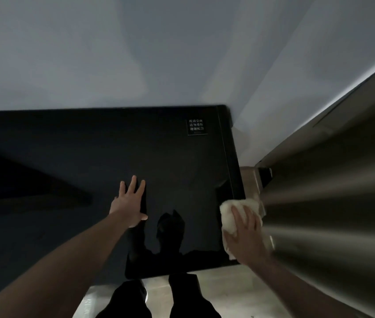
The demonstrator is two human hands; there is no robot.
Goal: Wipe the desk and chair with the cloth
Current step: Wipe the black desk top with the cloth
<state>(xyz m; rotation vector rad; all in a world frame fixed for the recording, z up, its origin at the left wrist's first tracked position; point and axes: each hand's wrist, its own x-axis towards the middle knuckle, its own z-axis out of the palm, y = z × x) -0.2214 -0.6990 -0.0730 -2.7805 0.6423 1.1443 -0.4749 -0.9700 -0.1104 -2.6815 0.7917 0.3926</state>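
Both forearms reach forward from the bottom of the view, dark trouser legs (156,299) below them at the desk's near edge; 2 hands at work on 1 surface.

Desk (90,157): black, glossy, glass-like; it takes up most of the view, stretching far to the left of the gripped cloth and ending just right of it at a raised side edge; no dust or streaks can be told apart on so dark and reflective a top, so how much is already wiped cannot be judged from looks alone.

Curtain (331,214): grey-brown folds hang immediately right of the grip, nearly touching the cloth.

Cloth (229,218): cream, bunched, lying on the desk's right margin close to the near right corner.

Right hand (247,237): fingers spread flat over the cloth, pressing it down rather than pinching.

Left hand (130,201): well left of the grip, open, palm flat on the desk, holding nothing; likely bracing.

Label (197,126): small, white characters, beyond the grip near the far right corner.

Judgement: desk wiping is under way at the right edge; chair not in view, apparently untouched; roughly half or more of the task remains.
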